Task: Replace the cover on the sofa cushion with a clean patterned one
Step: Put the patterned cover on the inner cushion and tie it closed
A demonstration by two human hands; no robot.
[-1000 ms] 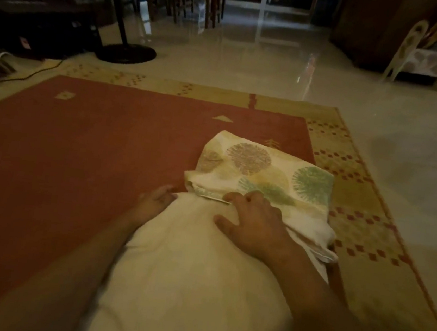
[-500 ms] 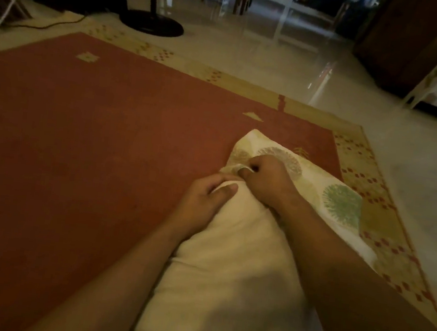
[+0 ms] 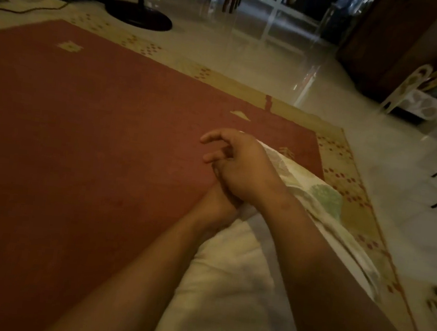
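Feeding white cushion insert into patterned cover on red rug; right hand curled over left hand at cover mouth, grips unreadable; seat far corner first, then pull evenly.

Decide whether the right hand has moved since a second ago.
Yes. The right hand has moved left and forward, toward the yellow triangle on the rug, and now lies over the left hand at the cushion's left edge.
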